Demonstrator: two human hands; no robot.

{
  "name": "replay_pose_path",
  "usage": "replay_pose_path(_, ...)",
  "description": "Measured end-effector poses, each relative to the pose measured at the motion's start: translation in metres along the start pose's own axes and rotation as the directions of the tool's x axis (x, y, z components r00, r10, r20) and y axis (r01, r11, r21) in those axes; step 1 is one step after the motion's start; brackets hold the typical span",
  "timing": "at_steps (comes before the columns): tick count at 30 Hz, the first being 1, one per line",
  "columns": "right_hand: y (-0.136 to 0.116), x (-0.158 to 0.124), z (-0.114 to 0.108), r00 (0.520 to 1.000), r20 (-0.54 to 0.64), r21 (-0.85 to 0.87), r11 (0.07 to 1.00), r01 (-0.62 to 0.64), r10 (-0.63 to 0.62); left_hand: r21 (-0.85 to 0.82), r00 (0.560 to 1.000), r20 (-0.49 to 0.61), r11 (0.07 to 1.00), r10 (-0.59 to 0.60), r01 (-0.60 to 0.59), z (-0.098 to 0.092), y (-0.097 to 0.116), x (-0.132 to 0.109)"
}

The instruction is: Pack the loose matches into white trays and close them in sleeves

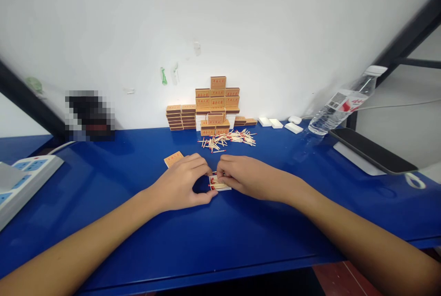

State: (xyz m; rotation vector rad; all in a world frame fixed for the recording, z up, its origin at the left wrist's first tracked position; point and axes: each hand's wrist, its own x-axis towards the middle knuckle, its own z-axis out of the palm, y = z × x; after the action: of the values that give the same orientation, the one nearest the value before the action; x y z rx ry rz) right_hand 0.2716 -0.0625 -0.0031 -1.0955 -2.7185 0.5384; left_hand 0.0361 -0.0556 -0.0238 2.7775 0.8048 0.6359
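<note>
A small white matchbox tray (225, 189) lies on the blue table with red-tipped matches (216, 185) in it. My left hand (184, 181) curves around its left side, with the thumb at the near edge and the fingertips at the far edge. Over the tray's right part, my right hand (241, 174) has its fingers pinched together on matches, which they mostly hide. An orange matchbox sleeve (173, 159) lies just beyond my left hand. Farther back is a loose pile of matches (227, 140).
Stacked matchboxes (217, 102) stand against the wall behind the pile. White trays (275, 123) lie right of them. A plastic bottle (346, 103) and a dark phone (374, 150) are at the right. A power strip (37, 167) sits at the left.
</note>
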Motion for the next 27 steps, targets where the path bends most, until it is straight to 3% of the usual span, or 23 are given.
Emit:
replay_pose_path(7, 0.0, 0.001, 0.001, 0.999, -0.028, 0.004, 1.0, 0.02, -0.02, 0.007, 1.0, -0.003, 1.0, 0.003, -0.003, 0.0, 0.0, 0.0)
replay_pose_path(14, 0.0, -0.002, -0.01, 0.988, -0.157, 0.081, 0.997, -0.002, 0.014, 0.056, 1.0, 0.003, 0.998, -0.001, 0.001, 0.0, -0.002, -0.001)
replay_pose_path(22, -0.001, 0.002, -0.002, 0.994, -0.107, 0.078, 0.997, -0.012, 0.02, 0.085, 1.0, -0.01, 0.996, 0.008, -0.007, -0.003, -0.001, 0.0)
replay_pose_path(27, 0.002, 0.0, -0.005, 0.989, -0.143, 0.0, 0.999, 0.037, -0.037, 0.076, 1.0, -0.023, 0.997, -0.002, 0.004, -0.002, 0.0, -0.001)
